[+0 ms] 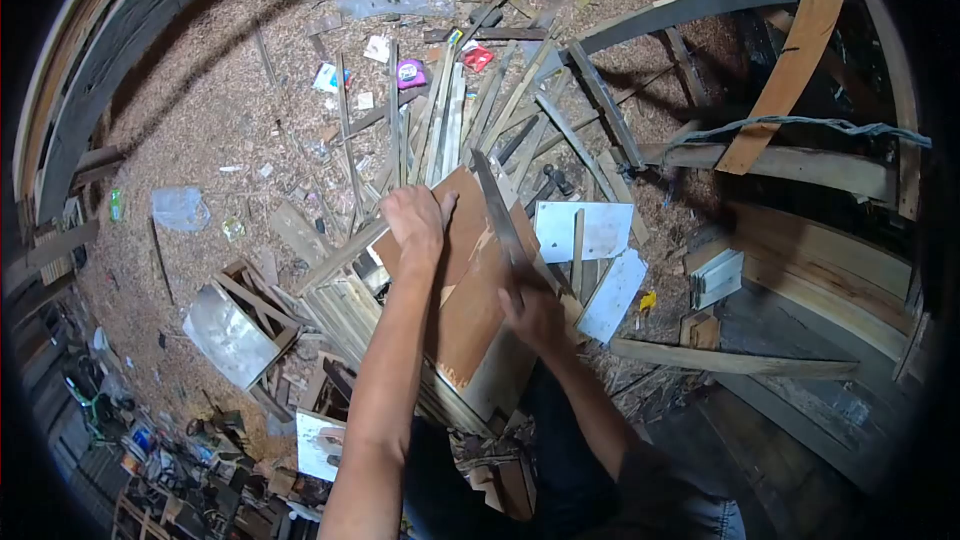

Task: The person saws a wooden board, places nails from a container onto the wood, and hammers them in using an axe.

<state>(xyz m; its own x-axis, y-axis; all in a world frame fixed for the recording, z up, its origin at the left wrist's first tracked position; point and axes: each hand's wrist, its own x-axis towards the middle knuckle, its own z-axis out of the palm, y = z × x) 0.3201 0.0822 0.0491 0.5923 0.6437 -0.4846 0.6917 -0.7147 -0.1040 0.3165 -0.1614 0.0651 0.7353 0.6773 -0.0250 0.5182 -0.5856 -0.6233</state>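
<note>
A brown plywood board (468, 305) with torn surface patches lies slanted over stacked timber in front of my legs. My left hand (413, 222) grips its far left part, fingers bent at the edge and the thumb apart on the face. In my right hand (533, 317) is a handsaw (497, 208), its long grey blade pointing away from me over the board's right part. The fingers of that hand are closed; its grip hides the saw's handle. Under the board, the pale stacked timber (340, 308) shows at the left.
Long wood strips (440, 130) fan out beyond the board. A hammer (556, 180) and white panels (585, 230) lie to the right. Wooden framing (780, 70) with a twisted cable (800, 123) stands at the far right. Wood chips and wrappers cover the ground (210, 130).
</note>
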